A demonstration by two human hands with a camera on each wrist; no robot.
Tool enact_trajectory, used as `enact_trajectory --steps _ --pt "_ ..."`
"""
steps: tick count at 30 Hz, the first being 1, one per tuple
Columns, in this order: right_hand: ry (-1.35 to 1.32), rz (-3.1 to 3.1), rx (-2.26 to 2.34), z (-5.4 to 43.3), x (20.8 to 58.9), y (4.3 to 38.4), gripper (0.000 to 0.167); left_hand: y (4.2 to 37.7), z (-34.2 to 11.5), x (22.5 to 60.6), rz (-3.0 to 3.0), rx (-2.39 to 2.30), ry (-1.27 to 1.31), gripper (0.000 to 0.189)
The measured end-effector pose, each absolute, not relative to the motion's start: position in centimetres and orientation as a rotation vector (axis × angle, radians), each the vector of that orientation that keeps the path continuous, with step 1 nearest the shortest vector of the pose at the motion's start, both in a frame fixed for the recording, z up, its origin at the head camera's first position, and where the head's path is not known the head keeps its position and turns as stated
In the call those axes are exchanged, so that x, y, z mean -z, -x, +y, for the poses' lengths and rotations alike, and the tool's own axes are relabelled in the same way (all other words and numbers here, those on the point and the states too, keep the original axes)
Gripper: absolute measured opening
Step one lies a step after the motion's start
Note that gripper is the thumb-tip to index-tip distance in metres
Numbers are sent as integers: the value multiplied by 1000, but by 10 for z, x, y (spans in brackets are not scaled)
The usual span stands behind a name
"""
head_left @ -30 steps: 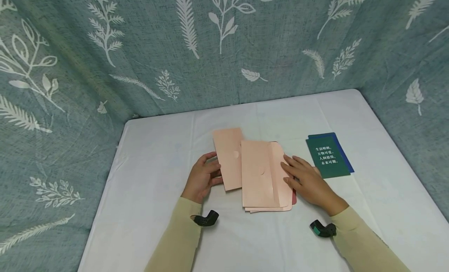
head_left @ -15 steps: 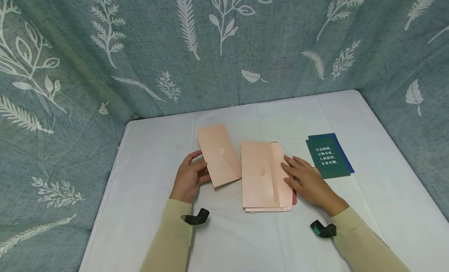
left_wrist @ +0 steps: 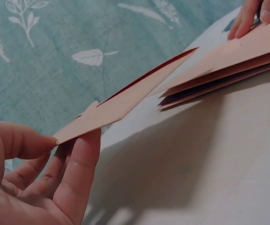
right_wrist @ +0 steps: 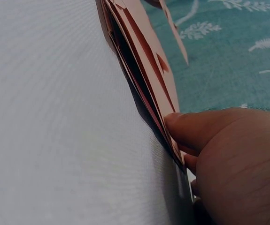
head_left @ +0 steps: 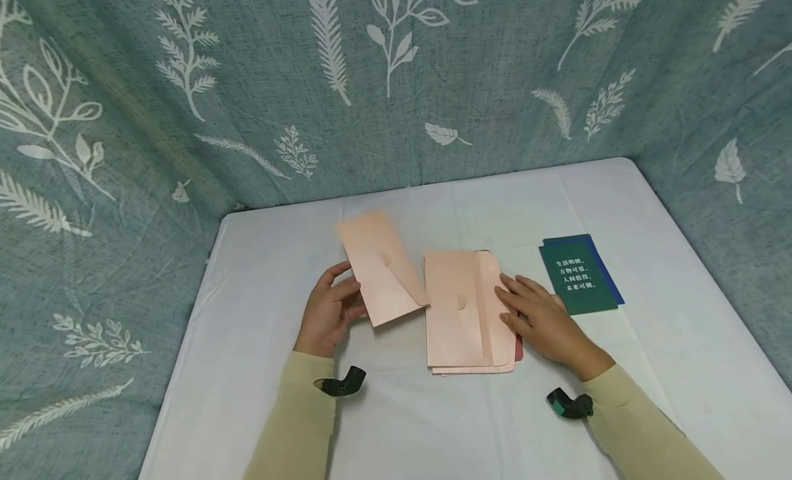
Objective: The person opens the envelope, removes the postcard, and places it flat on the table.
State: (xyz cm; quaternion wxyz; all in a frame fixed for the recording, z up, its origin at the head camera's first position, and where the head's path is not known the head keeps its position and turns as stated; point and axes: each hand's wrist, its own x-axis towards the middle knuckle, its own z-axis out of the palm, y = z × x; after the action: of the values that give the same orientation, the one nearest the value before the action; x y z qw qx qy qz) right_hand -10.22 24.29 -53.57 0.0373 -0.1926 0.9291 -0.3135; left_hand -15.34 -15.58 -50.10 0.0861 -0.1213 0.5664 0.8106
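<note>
My left hand (head_left: 326, 308) pinches a pale pink envelope (head_left: 380, 267) by its left edge, thumb above and fingers below. That envelope is tilted, its small round-tabbed flap lifting open, and its lower right corner overlaps a stack of pink envelopes (head_left: 458, 322) in the head view. My right hand (head_left: 547, 322) rests on the right side of this stack, fingers laid over the top envelope's long flap. A red corner (head_left: 519, 349) peeks out beneath the stack's lower right. Edge-on in the left wrist view, the stack (left_wrist: 247, 56) shows a dark layer between pink ones.
Right of the stack lies a dark green card (head_left: 578, 277) with white printed characters, on top of a blue card (head_left: 609, 280). The table wears a white cloth (head_left: 272, 260). A teal leaf-patterned curtain (head_left: 482, 74) rises behind and at both sides.
My left hand has moved left with its envelope, drawing it away from the stack and tilting it. Its flap has come loose. My right hand has stayed put.
</note>
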Motion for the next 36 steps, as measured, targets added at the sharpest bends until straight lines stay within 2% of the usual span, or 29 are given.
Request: enact_trajectory --steps 36 --pt "595 2846 972 243 537 103 55 134 -99 511 1589 -2186 148 50"
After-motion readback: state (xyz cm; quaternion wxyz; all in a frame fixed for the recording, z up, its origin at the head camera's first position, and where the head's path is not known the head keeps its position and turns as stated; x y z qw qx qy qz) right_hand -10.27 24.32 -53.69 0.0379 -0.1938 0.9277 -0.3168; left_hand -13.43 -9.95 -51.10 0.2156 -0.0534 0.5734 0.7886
